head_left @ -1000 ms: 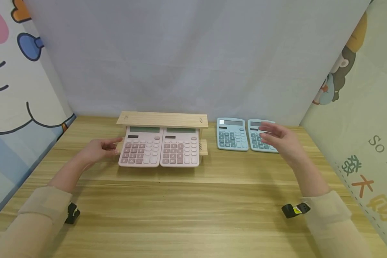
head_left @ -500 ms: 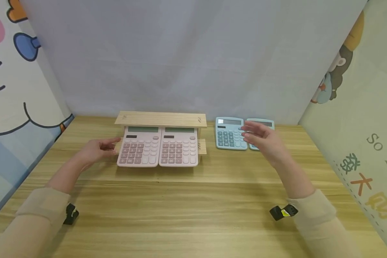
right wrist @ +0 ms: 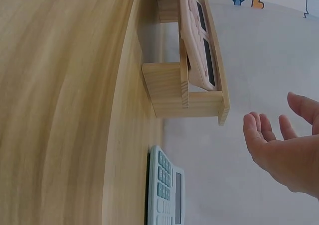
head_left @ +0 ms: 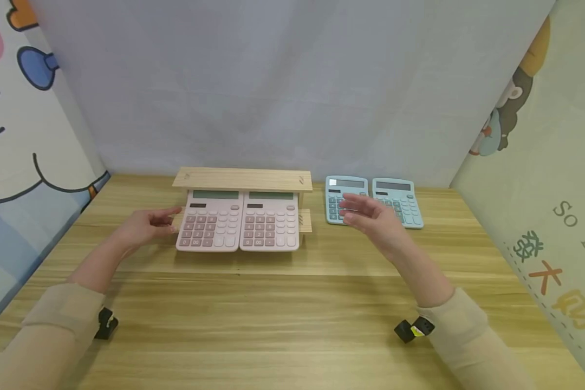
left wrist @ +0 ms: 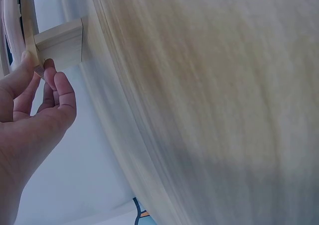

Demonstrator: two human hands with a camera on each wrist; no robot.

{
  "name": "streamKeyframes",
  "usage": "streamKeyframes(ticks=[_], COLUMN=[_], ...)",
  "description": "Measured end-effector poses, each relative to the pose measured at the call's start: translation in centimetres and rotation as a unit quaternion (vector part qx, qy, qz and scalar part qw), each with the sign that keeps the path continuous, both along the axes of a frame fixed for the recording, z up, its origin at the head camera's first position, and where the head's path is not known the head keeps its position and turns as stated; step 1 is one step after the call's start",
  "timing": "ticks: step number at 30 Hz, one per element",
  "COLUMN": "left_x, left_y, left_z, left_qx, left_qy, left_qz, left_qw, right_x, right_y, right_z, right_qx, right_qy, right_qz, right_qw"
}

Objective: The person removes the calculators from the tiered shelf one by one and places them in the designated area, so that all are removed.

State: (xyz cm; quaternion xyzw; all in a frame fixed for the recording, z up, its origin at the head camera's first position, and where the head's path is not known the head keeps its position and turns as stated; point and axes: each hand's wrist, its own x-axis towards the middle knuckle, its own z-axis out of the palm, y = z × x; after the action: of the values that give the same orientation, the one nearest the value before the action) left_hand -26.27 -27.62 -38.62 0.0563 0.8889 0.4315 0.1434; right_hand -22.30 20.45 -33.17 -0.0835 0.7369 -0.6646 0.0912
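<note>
A small two-tier wooden rack (head_left: 244,179) stands at the back of the table, with two pink calculators (head_left: 209,222) side by side and tilted on its lower board. At the rack's left end, my left hand (head_left: 146,227) pinches the end of the lower board (left wrist: 31,33) between thumb and fingers, as the left wrist view shows. My right hand (head_left: 377,216) hangs in the air with fingers relaxed and holding nothing. It overlaps the left one of two light blue calculators (head_left: 347,184) in the head view. The other blue calculator (head_left: 411,210) lies just right of it.
A pale curtain (head_left: 273,92) closes off the back of the wooden table (head_left: 273,325). Cartoon-printed panels flank it on the left (head_left: 10,162) and right (head_left: 517,189). Black cameras sit at both wrists.
My right hand has moved left from over the right blue calculator to in front of the left one. My left hand has stayed at the rack's end.
</note>
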Motion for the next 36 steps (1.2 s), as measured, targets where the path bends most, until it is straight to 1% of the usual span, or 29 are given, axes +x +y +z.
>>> streamKeyframes(ticks=[6, 11, 16, 21, 27, 32, 34, 36], left_x=[0.1, 0.2, 0.0, -0.1, -0.2, -0.1, -0.1, 0.0], left_y=[0.1, 0.0, 0.0, -0.1, 0.0, 0.0, -0.1, -0.1], left_z=[0.1, 0.1, 0.0, -0.2, -0.2, -0.2, -0.1, -0.1], left_qx=[0.000, 0.005, 0.004, -0.004, -0.018, -0.018, -0.015, -0.011], left_qy=[-0.001, -0.004, -0.003, -0.002, -0.001, -0.001, -0.003, -0.005], left_qz=[0.002, 0.002, 0.002, 0.000, -0.003, -0.002, -0.001, 0.000], left_qw=[1.0000, 1.0000, 1.0000, 1.0000, 0.9998, 0.9998, 0.9999, 0.9999], right_x=[0.0, -0.1, 0.0, 0.0, 0.0, -0.1, -0.2, -0.2], right_y=[-1.2, -2.2, -3.1, -4.0, -4.7, -5.5, -5.9, -6.2], right_z=[-0.7, -1.6, -2.5, -3.3, -4.1, -4.5, -4.7, -4.8], right_qx=[-0.024, -0.019, -0.022, -0.005, 0.014, 0.035, 0.030, 0.037], right_qy=[-0.039, -0.068, -0.086, -0.087, -0.083, -0.091, -0.096, -0.094], right_qz=[0.008, 0.010, 0.009, 0.023, 0.027, 0.036, 0.033, 0.033], right_qw=[0.9989, 0.9975, 0.9960, 0.9960, 0.9961, 0.9946, 0.9944, 0.9943])
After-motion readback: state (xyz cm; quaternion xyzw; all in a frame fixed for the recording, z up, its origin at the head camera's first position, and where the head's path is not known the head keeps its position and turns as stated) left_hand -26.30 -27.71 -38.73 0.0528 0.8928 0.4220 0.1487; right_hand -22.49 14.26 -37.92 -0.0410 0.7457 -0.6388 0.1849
